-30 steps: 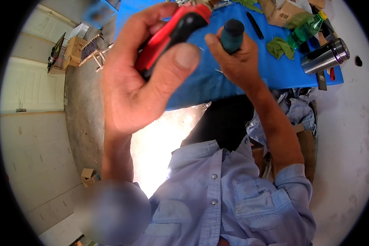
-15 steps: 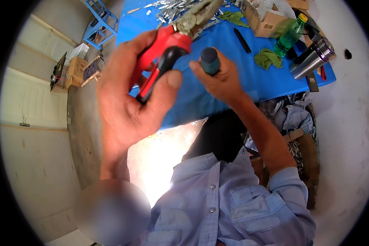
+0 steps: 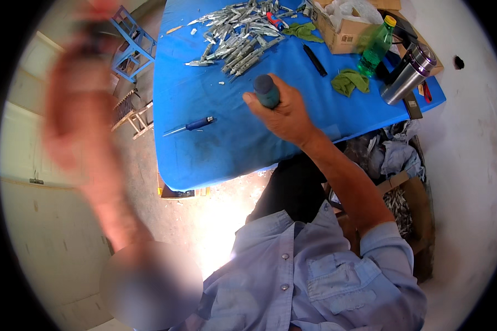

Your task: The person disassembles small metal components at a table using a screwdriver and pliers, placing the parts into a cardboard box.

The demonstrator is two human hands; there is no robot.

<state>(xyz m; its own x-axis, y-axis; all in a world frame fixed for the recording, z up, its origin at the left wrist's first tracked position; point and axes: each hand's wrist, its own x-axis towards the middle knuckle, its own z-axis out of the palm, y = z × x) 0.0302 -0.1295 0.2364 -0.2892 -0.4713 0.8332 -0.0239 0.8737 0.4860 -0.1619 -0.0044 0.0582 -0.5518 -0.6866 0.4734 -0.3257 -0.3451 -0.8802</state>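
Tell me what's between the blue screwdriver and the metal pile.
Head view: one small white bit on the blue cloth, between screwdriver and metal pile. The right hand, gripping a dark handle, is right of that stretch.

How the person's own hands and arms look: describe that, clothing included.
The right hand is bare, with no glove or wristband visible. On that side, a light-blue cloth sleeve ends near the elbow, part of a light-blue button-front shirt. The left hand looks ungloved but is motion-blurred; its sleeve cannot be made out.
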